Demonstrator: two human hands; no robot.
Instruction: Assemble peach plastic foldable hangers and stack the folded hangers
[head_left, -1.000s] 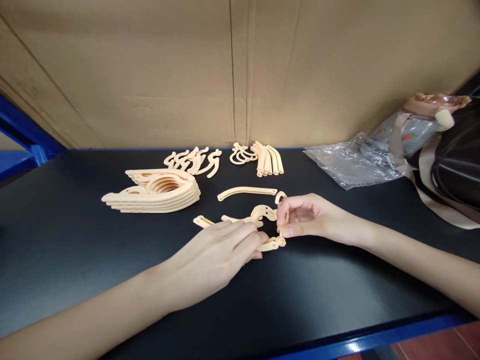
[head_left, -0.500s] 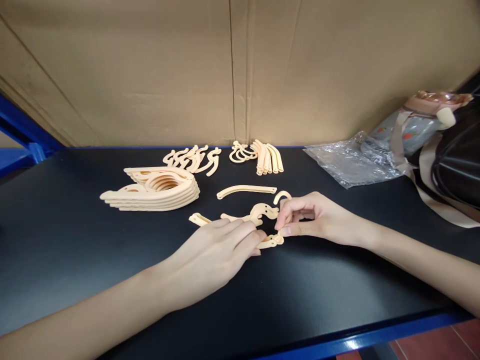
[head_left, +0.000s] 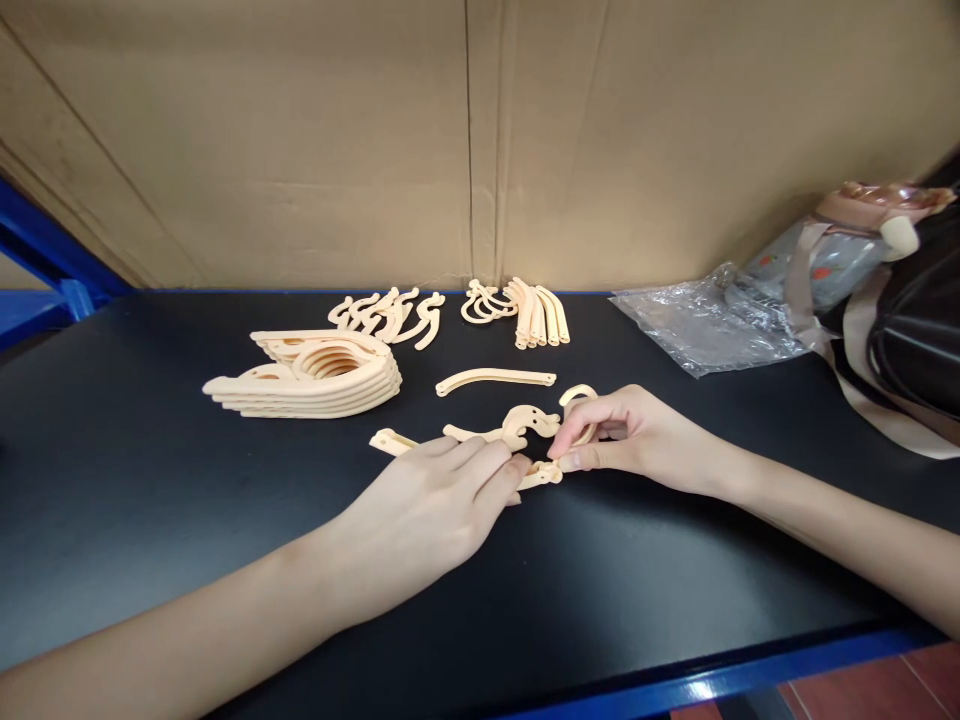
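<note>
My left hand (head_left: 427, 510) is closed over a cream plastic hanger arm (head_left: 391, 441), whose far end sticks out past the knuckles. Between finger and thumb, my right hand (head_left: 619, 430) pinches a curved hanger hook (head_left: 579, 395) at the arm's near end; the fingers partly cover the joint. Just beyond my left fingers lies a curved centre piece (head_left: 529, 418) with small holes. A loose hanger arm (head_left: 495, 378) rests farther back on the black table.
Stacked folded hangers (head_left: 322, 385) stand at left. Behind lie small curved pieces (head_left: 390, 315), loose hooks (head_left: 486, 305) and a bunch of arms (head_left: 536, 315). To the right are a clear plastic bag (head_left: 690, 325), a bottle (head_left: 832, 250) and a dark bag (head_left: 915, 330). Cardboard (head_left: 300, 140) backs the table.
The hook in my right hand has turned slightly, its curved end now farther right. The held arm has shifted a little with my left hand; the other pieces stay put.
</note>
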